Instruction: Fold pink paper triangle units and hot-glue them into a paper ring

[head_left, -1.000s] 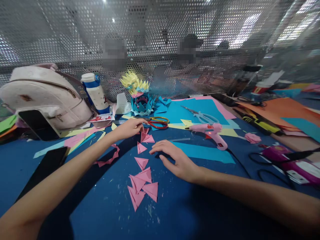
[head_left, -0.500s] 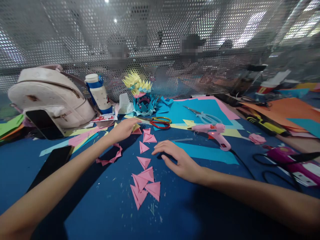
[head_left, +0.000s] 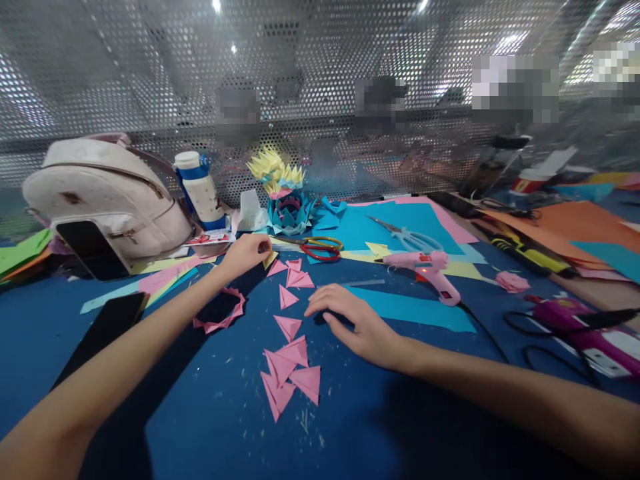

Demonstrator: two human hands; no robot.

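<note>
My left hand is at the far end of the row of pink folded triangles, its fingers curled in. A small yellow paper piece shows right by its fingertips; whether anything is pinched there is hidden. Below that forearm lies a ring of joined pink paper pieces. My right hand hovers or rests low to the right of the triangles, fingers loosely stretched and nothing in them. Nearer to me several more pink triangles overlap in a pile.
Beyond the hands lie red-and-yellow-handled scissors, light-blue scissors and a pink glue gun with its cord. A blue-and-yellow paper flower, bottle, backpack and phones stand or lie around. Blue sheets lie right.
My left hand has drawn back slightly left, its fingers curling more, uncovering a pink triangle near the yellow piece. My right hand has barely moved.
</note>
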